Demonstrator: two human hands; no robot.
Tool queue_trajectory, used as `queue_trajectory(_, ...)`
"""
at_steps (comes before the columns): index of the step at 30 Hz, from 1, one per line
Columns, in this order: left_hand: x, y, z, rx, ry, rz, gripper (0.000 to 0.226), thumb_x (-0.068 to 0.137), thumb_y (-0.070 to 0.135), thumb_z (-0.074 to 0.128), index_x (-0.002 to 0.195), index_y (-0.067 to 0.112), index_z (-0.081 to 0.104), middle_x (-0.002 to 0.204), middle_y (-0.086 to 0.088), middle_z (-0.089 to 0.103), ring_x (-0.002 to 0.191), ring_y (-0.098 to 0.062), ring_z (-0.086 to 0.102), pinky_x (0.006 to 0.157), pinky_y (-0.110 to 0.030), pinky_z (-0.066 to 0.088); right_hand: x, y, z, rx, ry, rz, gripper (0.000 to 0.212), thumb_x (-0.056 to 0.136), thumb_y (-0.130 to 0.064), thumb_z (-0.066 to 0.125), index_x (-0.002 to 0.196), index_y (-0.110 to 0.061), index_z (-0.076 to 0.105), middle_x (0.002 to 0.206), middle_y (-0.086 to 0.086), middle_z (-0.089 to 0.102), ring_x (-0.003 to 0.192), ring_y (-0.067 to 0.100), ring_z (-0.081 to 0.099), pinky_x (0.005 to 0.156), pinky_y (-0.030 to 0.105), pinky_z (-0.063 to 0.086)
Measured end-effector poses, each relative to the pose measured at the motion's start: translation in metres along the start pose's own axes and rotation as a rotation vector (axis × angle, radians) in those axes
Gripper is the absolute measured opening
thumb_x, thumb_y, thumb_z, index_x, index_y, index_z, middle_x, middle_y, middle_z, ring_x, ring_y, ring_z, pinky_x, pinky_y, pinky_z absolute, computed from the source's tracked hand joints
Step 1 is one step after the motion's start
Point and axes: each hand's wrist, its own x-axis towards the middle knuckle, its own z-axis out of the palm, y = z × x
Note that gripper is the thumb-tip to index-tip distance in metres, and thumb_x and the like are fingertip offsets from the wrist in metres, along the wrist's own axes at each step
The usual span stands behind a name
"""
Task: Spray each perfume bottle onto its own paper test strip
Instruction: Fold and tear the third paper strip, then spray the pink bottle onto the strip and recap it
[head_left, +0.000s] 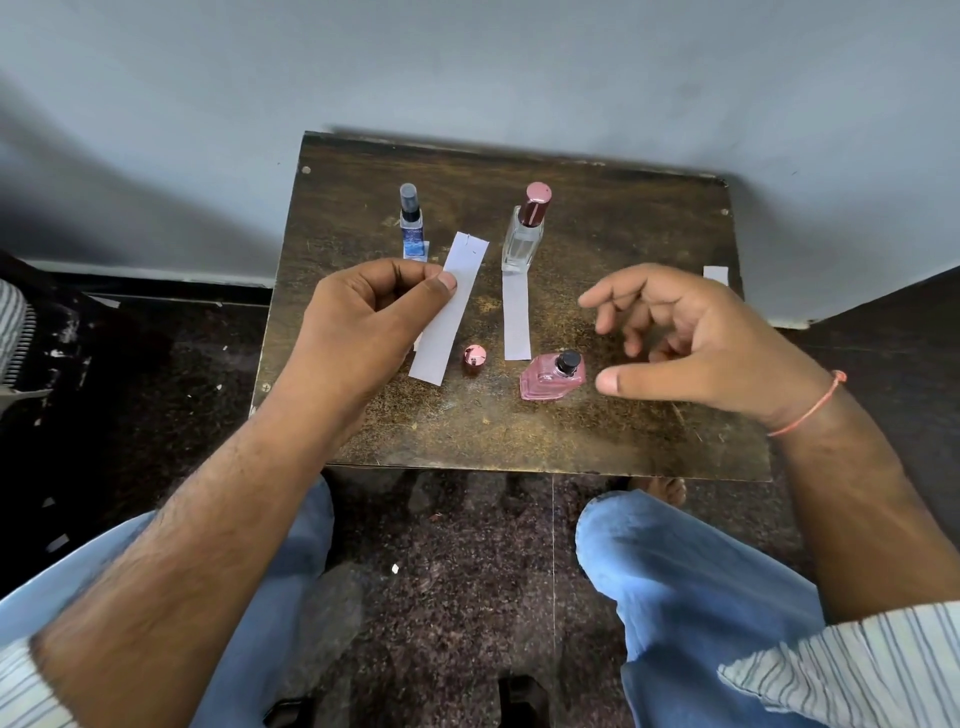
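A flat white paper test strip (451, 306) is pinched between thumb and forefinger of the left hand (358, 322), raised above the worn dark wooden table (597, 431). The squat pink glass bottle (550, 376) stands uncapped near the table's middle, its glossy pink cap (475, 359) set just beside it. The right hand (691, 338) hovers open and empty over the bottle. Judged next: the bottle is grasped and its black nozzle aimed at the strip.
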Motion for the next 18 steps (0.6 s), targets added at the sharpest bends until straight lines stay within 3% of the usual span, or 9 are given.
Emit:
queue_trajectory(2, 0.000, 0.000, -0.001, -0.005, -0.008, 0.003, 0.008, 0.102, 0.015, 0.073, 0.103, 0.010, 0.078, 0.062, 0.014, 0.072, 0.039, 0.006, 0.053, 0.044, -0.006, 0.039, 0.003, -0.003, 0.010, -0.068, -0.028, 0.006, 0.061, 0.072, -0.042, 0.101, 0.127, -0.039, 0.073, 0.117, -0.008, 0.073, 0.092, 0.027, 0.067, 0.077, 0.044, 0.056)
queue_trajectory(5, 0.000, -0.001, -0.003, -0.002, -0.013, 0.006, 0.011, 0.102, 0.015, 0.073, 0.107, 0.006, 0.079, 0.063, 0.013, 0.073, 0.040, 0.005, 0.054, 0.045, -0.006, 0.041, 0.009, -0.006, 0.025, -0.129, -0.041, -0.018, 0.050, 0.071, -0.045, 0.097, 0.117, -0.041, 0.078, 0.116, -0.010, 0.077, 0.089, 0.020, 0.070, 0.085, 0.049, 0.061)
queue_trajectory(10, 0.000, -0.002, -0.005, 0.027, -0.012, 0.015, 0.013, 0.102, 0.016, 0.072, 0.108, 0.006, 0.079, 0.059, 0.015, 0.070, 0.041, 0.005, 0.053, 0.044, -0.008, 0.039, 0.015, -0.006, 0.040, -0.051, -0.006, -0.063, 0.039, 0.076, -0.041, 0.092, 0.112, -0.028, 0.085, 0.103, 0.001, 0.080, 0.086, 0.022, 0.070, 0.080, 0.031, 0.056)
queue_trajectory(12, 0.000, -0.001, -0.005, 0.033, -0.021, 0.018, 0.011, 0.102, 0.016, 0.072, 0.106, 0.008, 0.079, 0.058, 0.015, 0.069, 0.040, 0.004, 0.052, 0.043, -0.008, 0.038, 0.017, -0.002, 0.044, 0.031, 0.018, -0.011, 0.039, 0.079, -0.041, 0.090, 0.111, -0.021, 0.084, 0.102, 0.006, 0.082, 0.088, 0.026, 0.074, 0.081, 0.034, 0.058)
queue_trajectory(15, 0.000, 0.000, -0.005, 0.033, -0.031, 0.023, 0.010, 0.103, 0.017, 0.072, 0.104, 0.010, 0.079, 0.058, 0.015, 0.070, 0.040, 0.004, 0.052, 0.043, -0.009, 0.038, 0.018, -0.001, 0.050, 0.215, 0.024, 0.004, 0.032, 0.090, -0.035, 0.088, 0.115, -0.017, 0.080, 0.112, 0.016, 0.082, 0.099, 0.038, 0.077, 0.087, 0.054, 0.065)
queue_trajectory(18, -0.001, 0.002, -0.002, 0.018, -0.045, 0.039, 0.009, 0.103, 0.016, 0.071, 0.104, 0.009, 0.078, 0.059, 0.015, 0.070, 0.040, 0.004, 0.053, 0.044, -0.008, 0.039, 0.013, -0.017, 0.058, 0.566, -0.001, 0.016, 0.020, 0.095, -0.023, 0.075, 0.115, -0.021, 0.080, 0.111, 0.005, 0.080, 0.093, 0.029, 0.078, 0.069, 0.039, 0.068)
